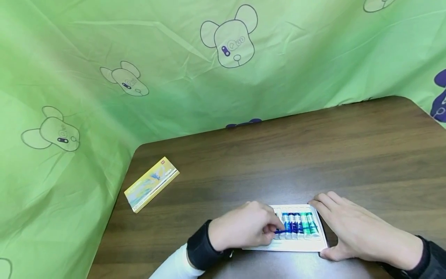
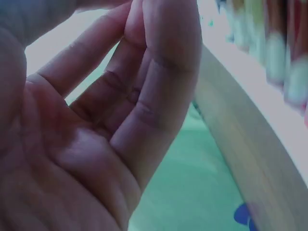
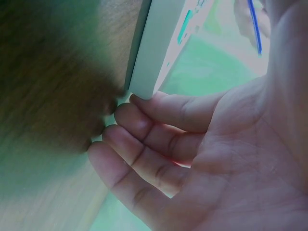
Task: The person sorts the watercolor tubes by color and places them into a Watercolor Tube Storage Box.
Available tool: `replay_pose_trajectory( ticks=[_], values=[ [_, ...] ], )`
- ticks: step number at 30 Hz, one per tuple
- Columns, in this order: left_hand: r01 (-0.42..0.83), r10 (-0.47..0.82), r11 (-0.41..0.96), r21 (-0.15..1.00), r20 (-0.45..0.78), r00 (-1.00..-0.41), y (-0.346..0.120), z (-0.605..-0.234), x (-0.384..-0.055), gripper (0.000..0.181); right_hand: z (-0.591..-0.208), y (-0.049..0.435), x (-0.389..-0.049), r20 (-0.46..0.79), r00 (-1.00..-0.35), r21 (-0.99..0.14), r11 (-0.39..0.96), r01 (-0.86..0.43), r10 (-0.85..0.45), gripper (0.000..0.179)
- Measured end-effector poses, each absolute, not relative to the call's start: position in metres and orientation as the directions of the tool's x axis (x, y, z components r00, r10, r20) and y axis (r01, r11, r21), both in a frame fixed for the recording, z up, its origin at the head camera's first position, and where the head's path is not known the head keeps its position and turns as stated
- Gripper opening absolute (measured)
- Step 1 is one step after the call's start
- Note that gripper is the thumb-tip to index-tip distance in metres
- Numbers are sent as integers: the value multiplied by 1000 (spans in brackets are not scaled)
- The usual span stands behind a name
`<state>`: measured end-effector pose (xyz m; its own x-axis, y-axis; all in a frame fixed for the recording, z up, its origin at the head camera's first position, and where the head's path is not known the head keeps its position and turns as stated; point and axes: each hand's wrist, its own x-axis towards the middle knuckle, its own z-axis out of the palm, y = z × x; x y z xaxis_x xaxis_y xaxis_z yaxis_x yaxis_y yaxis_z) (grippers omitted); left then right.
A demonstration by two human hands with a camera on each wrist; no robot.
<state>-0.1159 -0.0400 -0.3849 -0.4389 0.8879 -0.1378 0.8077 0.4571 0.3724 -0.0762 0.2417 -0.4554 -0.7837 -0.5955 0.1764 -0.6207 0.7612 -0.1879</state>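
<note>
A white tray (image 1: 296, 245) holds a row of small paint tubes (image 1: 304, 224), with blue, purple and green ones showing. My left hand (image 1: 245, 226) is over the tray's left part and hides the tubes there. Between its thumb and fingertips it pinches a thin blue stick (image 1: 280, 231), which lies across the tubes in the head view. In the right wrist view the blue stick (image 3: 255, 26) shows as a straight line. My right hand (image 1: 362, 228) spans the tray's right end, fingertips at the far corner and thumb at the near corner, its fingers nearly straight.
A yellow box (image 1: 151, 184) with a printed picture lies at the left of the brown wooden table (image 1: 223, 166). Green cloth (image 1: 167, 69) with mouse-like head drawings hangs behind the table and along its left side.
</note>
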Motion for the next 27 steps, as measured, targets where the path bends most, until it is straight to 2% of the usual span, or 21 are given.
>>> replay_pose_trajectory(
  ticks=[3,8,15,23,27],
  values=[
    [836,891,453,310,-162,-423,-37,-387,-103,24,-455,241,-77,165,-784,-188,761,-621,-598,101],
    [856,883,466,224,-184,-432,-35,-390,-91,26,-456,242,-78,229,-761,-164,747,-644,-607,99],
    [866,878,467,181,-209,-430,-31,-395,-84,23,-456,242,-78,194,-769,-173,751,-638,-609,100],
    [898,891,438,52,-158,-425,-29,-399,-77,17,-456,242,-76,190,-775,-173,756,-631,-603,101],
    [896,888,443,39,-158,-432,-28,-400,-75,17,-457,242,-76,190,-776,-176,757,-630,-601,102]
  ],
)
